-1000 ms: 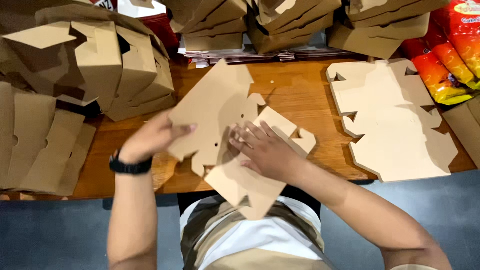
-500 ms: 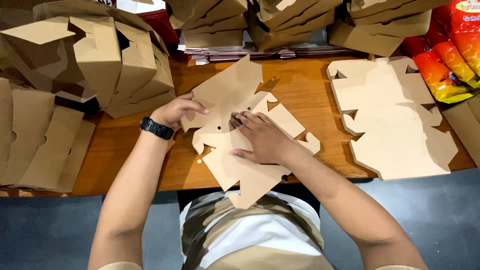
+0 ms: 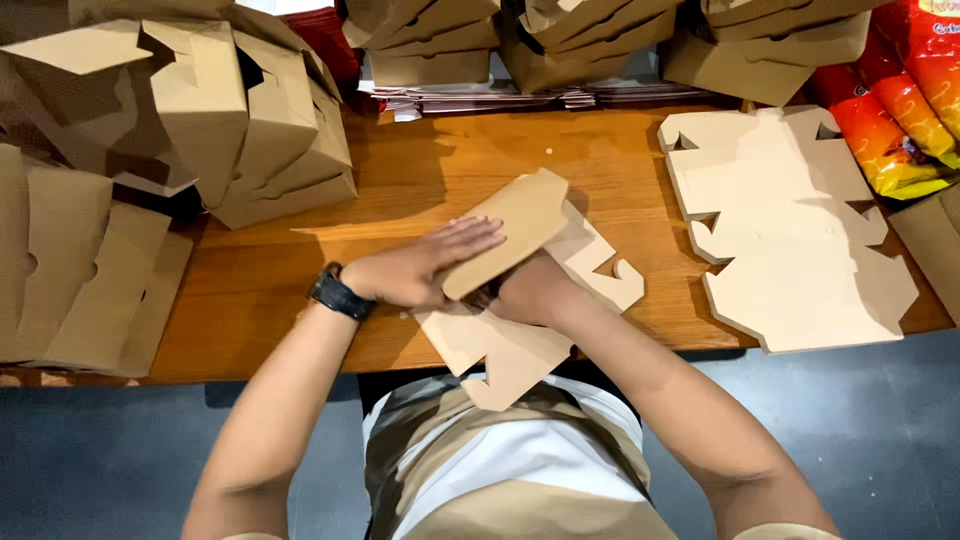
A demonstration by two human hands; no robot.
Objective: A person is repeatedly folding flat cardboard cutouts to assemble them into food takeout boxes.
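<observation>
Folded-over cardboard blank (image 3: 520, 330), left hand (image 3: 420, 270) flattening flap, orange packets (image 3: 900, 110) far right

Folded boxes (image 3: 250, 120) — flat blanks (image 3: 790, 230) — snack bags (image 3: 905, 100)

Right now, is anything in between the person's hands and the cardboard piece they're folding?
No. The left hand lies flat against the raised flap of the flat cardboard cutout, touching it. The right hand is on the same cutout, partly hidden under that flap. Nothing visible sits between either hand and the cardboard.
</observation>
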